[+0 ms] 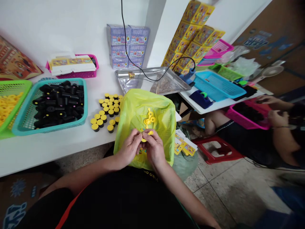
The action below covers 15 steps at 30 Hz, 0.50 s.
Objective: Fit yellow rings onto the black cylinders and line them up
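Observation:
Both my hands meet over a basket lined with a yellow-green plastic bag [126, 117] at my lap. My left hand [131, 144] and my right hand [154, 145] pinch one small yellow plastic piece [144, 139] between their fingertips; the fingers cover much of it. Just beyond them, several loose yellow ring-ended plastic pieces [150, 119] lie in the bag. Tiny multicoloured beads [142, 150] show below and behind my fingers. Left of the basket, many short black cylinders with yellow tops [104, 118] stand grouped on the white table.
A teal basket [50, 129] of black plastic parts and a green basket [14, 133] of yellow pieces stand left. Behind are a metal tray [124, 83], purple boxes [128, 46] and stacked yellow boxes [188, 35]. At right, a co-worker's hands [277, 117] work over a pink basket [256, 122].

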Each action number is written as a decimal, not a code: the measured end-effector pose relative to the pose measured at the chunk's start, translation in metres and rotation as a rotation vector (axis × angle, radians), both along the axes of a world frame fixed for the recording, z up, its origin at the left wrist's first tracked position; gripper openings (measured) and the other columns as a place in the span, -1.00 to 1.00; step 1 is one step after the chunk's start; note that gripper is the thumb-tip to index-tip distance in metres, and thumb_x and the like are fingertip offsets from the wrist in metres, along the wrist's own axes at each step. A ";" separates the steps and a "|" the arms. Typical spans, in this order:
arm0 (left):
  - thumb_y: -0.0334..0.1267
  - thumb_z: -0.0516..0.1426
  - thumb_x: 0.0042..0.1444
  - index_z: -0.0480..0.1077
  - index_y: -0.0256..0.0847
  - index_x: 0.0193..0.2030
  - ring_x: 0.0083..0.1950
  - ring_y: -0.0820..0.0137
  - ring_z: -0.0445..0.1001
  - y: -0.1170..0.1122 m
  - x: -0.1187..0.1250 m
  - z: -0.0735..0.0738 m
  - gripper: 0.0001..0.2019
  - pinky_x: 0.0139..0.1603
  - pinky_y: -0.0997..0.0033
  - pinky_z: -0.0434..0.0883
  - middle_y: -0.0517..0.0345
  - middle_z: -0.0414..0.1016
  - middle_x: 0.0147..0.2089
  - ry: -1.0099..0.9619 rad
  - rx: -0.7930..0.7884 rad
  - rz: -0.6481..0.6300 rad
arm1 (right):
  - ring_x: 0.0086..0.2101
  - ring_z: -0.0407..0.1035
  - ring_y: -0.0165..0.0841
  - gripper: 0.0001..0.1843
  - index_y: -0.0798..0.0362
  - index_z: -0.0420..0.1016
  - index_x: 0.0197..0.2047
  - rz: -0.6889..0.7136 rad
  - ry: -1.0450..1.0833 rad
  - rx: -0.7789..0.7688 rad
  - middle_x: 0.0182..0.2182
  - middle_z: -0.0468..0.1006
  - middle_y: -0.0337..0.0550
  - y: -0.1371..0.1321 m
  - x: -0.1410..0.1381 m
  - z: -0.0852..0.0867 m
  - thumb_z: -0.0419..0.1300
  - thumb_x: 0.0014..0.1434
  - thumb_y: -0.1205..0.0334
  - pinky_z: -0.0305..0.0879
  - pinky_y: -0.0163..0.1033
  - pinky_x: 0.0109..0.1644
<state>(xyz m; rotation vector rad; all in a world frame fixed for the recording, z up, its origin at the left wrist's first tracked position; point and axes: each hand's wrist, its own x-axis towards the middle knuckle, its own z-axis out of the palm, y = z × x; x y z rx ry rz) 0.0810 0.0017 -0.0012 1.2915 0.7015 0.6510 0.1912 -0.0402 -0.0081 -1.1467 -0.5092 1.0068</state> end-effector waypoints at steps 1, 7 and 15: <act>0.14 0.02 0.32 0.17 -0.13 -0.30 -0.60 0.55 0.19 -0.001 0.001 0.000 -0.62 -0.60 0.60 0.17 0.40 0.15 -0.60 -0.022 0.013 0.017 | -0.62 0.16 -0.48 -0.68 0.00 0.44 -0.41 -0.011 0.007 -0.001 -0.58 0.37 -0.39 0.000 -0.001 0.000 0.44 -0.10 0.04 0.03 -0.31 -0.56; 0.10 0.16 0.21 0.15 -0.15 -0.37 -0.65 0.60 0.09 -0.001 0.007 -0.003 -0.60 -0.65 0.60 0.08 0.44 0.11 -0.62 -0.152 -0.086 0.096 | -0.61 0.17 -0.46 -0.68 0.00 0.43 -0.42 0.019 0.035 0.016 -0.56 0.39 -0.36 -0.001 0.001 -0.001 0.44 -0.08 0.02 0.07 -0.31 -0.54; 0.06 0.19 0.20 0.27 -0.19 -0.32 -0.69 0.63 0.17 0.010 -0.003 0.005 -0.65 -0.71 0.64 0.01 0.34 0.37 -0.57 -0.138 -0.172 0.029 | -0.50 0.42 -0.33 -0.58 0.02 0.59 -0.22 0.400 0.199 0.079 -0.49 0.55 -0.18 -0.007 0.031 -0.002 0.41 0.03 -0.15 0.28 -0.29 -0.49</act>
